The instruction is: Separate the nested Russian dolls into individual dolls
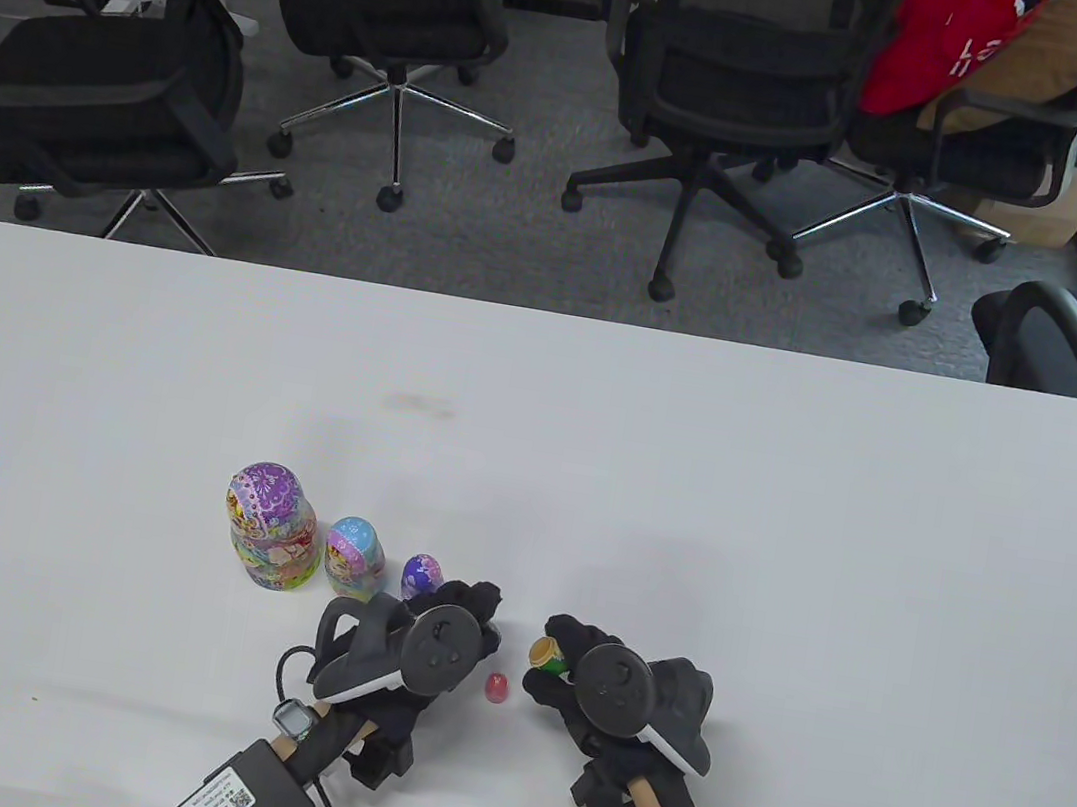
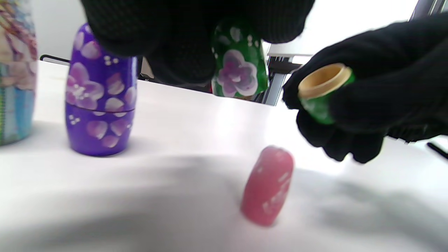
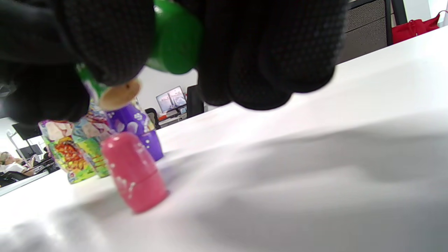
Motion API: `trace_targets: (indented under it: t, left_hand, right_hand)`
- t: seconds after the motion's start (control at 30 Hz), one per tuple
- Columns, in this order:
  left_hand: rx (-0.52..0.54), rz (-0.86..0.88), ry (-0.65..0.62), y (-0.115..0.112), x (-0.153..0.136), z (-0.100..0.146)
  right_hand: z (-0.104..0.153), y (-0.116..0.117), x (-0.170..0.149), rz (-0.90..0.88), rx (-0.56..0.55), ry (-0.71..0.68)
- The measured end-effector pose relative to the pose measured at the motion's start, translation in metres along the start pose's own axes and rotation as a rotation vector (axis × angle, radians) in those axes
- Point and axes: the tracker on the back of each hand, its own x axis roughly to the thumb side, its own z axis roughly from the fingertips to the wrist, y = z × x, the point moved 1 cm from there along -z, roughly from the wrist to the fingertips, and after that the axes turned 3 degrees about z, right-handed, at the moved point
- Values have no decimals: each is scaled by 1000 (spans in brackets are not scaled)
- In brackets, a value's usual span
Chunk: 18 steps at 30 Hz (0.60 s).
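Right hand (image 1: 616, 698) grips the green doll's bottom half (image 2: 323, 92), left hand (image 1: 422, 644) pinches its top (image 2: 239, 66) — the tiny pink doll (image 1: 497, 688) standing between could easily be toppled by either glove.

A: Gloves? B: Left hand (image 1: 456, 614) and right hand (image 1: 573, 677) both in black knit gloves, dotted weave. A: Trackers? B: Dark grey round-faced units, white undersides. Black labelled boxes at both wrists; cable on left.
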Motion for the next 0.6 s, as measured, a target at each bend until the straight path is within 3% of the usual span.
trace_targets:
  t: [0.23, 0.6]
  left_hand:
    - [7, 153, -18, 2, 1, 1]
    - [17, 239, -39, -3, 3, 2]
  right_hand:
    - [1, 3, 9, -5, 4, -32]
    - [1, 3, 13, -10, 6, -53]
